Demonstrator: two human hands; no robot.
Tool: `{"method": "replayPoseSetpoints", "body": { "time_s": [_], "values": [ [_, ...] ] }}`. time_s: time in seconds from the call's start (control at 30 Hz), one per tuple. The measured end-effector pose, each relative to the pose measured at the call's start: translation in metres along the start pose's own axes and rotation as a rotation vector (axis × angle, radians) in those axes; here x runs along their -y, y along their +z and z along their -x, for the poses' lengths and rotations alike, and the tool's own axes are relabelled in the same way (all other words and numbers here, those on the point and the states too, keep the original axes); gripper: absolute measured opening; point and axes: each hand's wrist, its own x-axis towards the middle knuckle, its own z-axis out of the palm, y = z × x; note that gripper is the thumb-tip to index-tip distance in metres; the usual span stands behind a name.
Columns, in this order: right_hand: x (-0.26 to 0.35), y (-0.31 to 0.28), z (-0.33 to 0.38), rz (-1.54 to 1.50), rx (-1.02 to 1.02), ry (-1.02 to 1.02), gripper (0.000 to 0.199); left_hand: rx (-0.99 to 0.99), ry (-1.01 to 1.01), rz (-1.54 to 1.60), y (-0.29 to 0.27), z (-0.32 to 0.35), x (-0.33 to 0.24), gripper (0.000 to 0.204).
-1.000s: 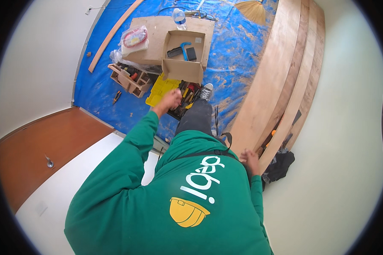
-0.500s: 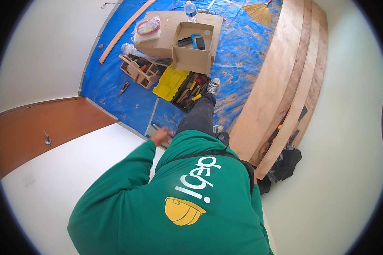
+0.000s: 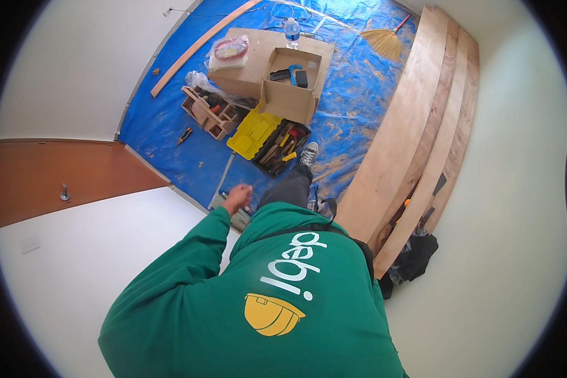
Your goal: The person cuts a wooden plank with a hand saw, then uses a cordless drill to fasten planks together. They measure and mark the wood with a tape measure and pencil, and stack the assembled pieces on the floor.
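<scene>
My left hand (image 3: 237,198) hangs beside my left thigh with its fingers curled in. What it holds, if anything, is too small and blurred to tell. My right hand is out of sight beyond my green sweatshirt. Ahead of my feet lies an open tool box with a yellow lid (image 3: 253,133) and a black tray of hand tools. A wooden tool carrier (image 3: 215,120) stands to its left. On the tarp near it lies a pair of pliers (image 3: 184,135).
A blue tarp (image 3: 164,151) covers the floor. Long wooden boards (image 3: 397,126) run along the right wall. A wooden work surface (image 3: 252,47) bears an open cardboard box (image 3: 290,97) and a water bottle (image 3: 292,31). A broom (image 3: 383,43) lies beyond. The brown door (image 3: 38,170) is at left.
The view has shifted a little, and the tool box and boards sit slightly lower in it. My foot has moved relative to the tool box. My left hand stays beside my thigh.
</scene>
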Motion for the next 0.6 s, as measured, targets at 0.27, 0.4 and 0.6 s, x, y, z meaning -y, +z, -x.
{"method": "replayPoseSetpoints", "body": {
  "time_s": [0.27,0.4,0.6],
  "values": [
    [0.131,-0.013,-0.013,-0.253,-0.099,0.083,0.036,0.108,0.348,0.147,0.024,-0.003,-0.158,0.05],
    [0.105,-0.01,-0.01,-0.156,-0.034,-0.001,0.034,0.11,0.187,0.097,0.015,-0.01,-0.1,0.052],
    [0.02,-0.003,0.01,-0.032,-0.003,0.124,0.034,0.073,-0.187,0.061,-0.01,0.024,0.079,0.026]
  ]
}}
